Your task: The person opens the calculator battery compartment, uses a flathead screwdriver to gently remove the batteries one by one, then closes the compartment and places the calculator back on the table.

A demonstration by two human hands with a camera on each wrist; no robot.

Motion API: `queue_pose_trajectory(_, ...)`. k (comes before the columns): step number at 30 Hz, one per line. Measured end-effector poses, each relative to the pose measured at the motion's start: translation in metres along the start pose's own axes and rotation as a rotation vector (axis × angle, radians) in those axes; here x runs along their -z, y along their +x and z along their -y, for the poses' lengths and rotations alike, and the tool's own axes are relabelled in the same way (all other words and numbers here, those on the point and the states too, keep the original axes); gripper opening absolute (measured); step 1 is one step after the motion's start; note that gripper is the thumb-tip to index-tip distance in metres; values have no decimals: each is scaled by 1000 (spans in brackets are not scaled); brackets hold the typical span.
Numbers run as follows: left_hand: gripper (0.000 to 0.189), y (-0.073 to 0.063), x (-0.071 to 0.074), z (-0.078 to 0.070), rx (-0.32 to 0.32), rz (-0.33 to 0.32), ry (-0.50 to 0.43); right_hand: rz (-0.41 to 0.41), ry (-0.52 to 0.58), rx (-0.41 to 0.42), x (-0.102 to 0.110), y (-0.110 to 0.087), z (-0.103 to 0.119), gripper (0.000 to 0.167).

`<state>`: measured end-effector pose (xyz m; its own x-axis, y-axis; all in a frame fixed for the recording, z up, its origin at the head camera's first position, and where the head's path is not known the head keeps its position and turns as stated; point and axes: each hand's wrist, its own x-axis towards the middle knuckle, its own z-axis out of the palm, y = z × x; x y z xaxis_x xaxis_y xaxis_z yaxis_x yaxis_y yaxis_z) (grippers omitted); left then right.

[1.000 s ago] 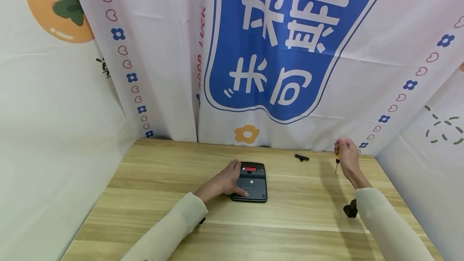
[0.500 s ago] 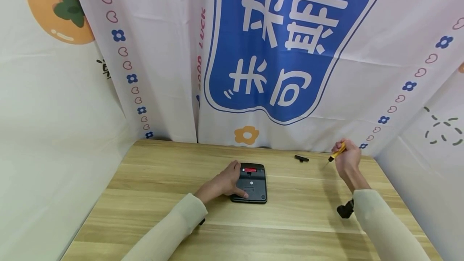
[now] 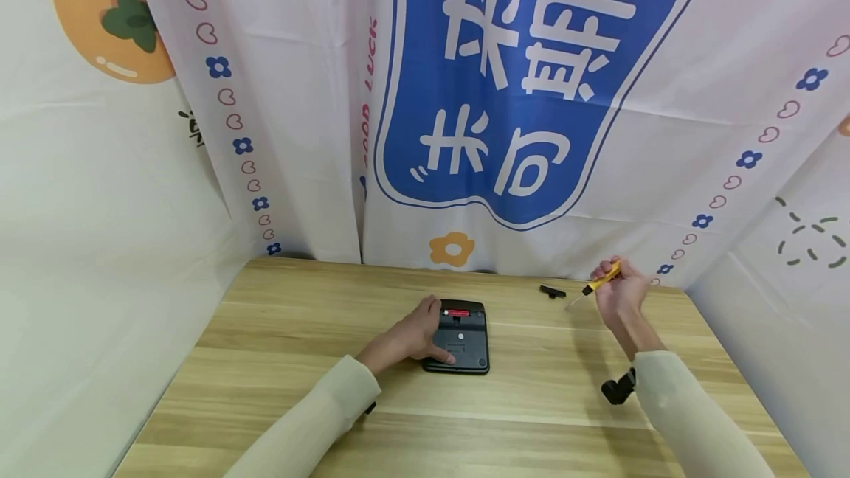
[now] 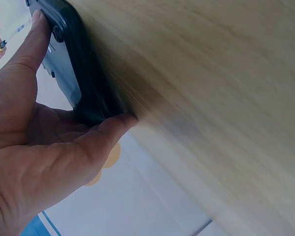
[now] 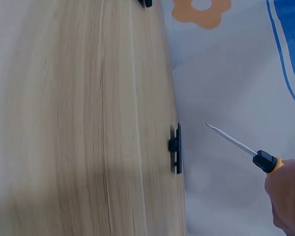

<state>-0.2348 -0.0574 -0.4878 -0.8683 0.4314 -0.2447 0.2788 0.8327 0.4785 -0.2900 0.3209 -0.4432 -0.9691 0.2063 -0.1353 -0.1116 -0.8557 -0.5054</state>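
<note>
A black calculator (image 3: 470,349) lies back side up on the table, its battery slot uncovered with a red battery (image 3: 457,313) inside. My left hand (image 3: 418,334) grips its left side, the thumb on the back and fingers at the far edge; the left wrist view shows the same hand (image 4: 54,132) around the casing (image 4: 88,73). My right hand (image 3: 622,297) holds a small screwdriver (image 3: 600,279) with a yellow handle above the table, its metal tip pointing left and down. Left of that tip lies the black battery cover (image 3: 553,291), also visible in the right wrist view as a small cover (image 5: 179,147).
The wooden table (image 3: 299,360) ends against a white printed curtain (image 3: 305,190) at the back. White cloth walls stand at left and right. A black wrist camera (image 3: 619,388) juts out below the right wrist.
My right hand has moved left with the screwdriver and turned it from pointing down to pointing left toward the battery cover. My left hand and the calculator have stayed put.
</note>
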Motion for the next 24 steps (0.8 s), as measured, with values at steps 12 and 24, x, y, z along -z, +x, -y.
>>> queue_pose_trajectory(12, 120, -1, 0, -1, -1, -1, 5, -26, 42, -43, -15, -8, -21, 32)
queue_pose_trajectory(24, 120, -1, 1, 0, -7, -8, 2, -25, 40, -57, -37, -16, -49, 33)
